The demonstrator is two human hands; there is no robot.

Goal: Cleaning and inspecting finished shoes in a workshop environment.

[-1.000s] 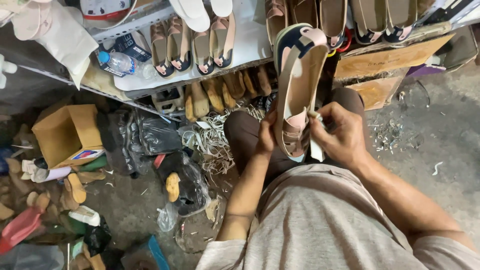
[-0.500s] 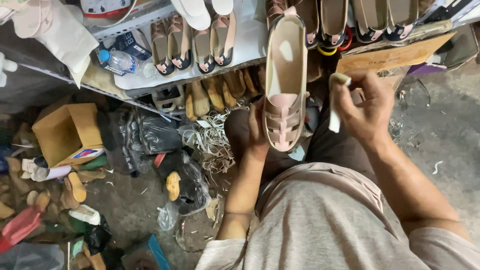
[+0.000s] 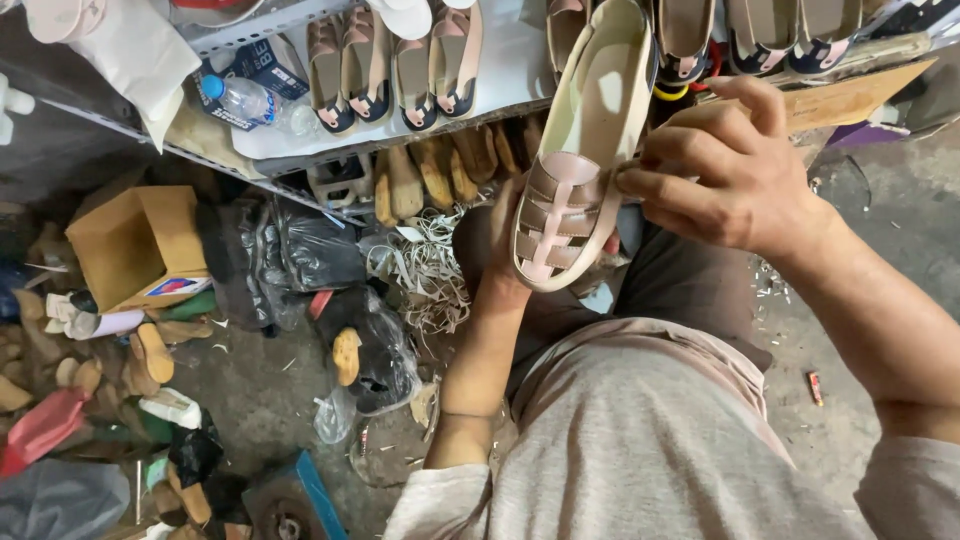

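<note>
I've got the sandal (image 3: 585,150) dead centre, held up above the lap with its pale insole facing me and the toe end pointing down toward the body. It's a beige shoe with pinkish-brown woven straps over the toe. My left hand (image 3: 508,262) comes up from beneath the sandal and is mostly hidden behind it; what I can see is the heel of the hand and a fingertip peeking out at the sandal's right edge, so it's cupped around the toe end from underneath, closed on it. My right hand (image 3: 722,172) sits just right of the sandal, fingers curled in together, fingertips (image 3: 632,178) pressed against the strap edge at the shoe's side. Whether it pinches anything small between those fingers, I can't tell.

Behind the sandal, the white shelf (image 3: 505,70) carries a row of similar sandals with dark toes. Left of the sandal on that shelf lies a plastic water bottle (image 3: 240,98). Further left and lower, an open cardboard box (image 3: 135,245) sits on the cluttered floor. Just below-left of the sandal there's a tangle of pale strap offcuts (image 3: 430,270).
</note>
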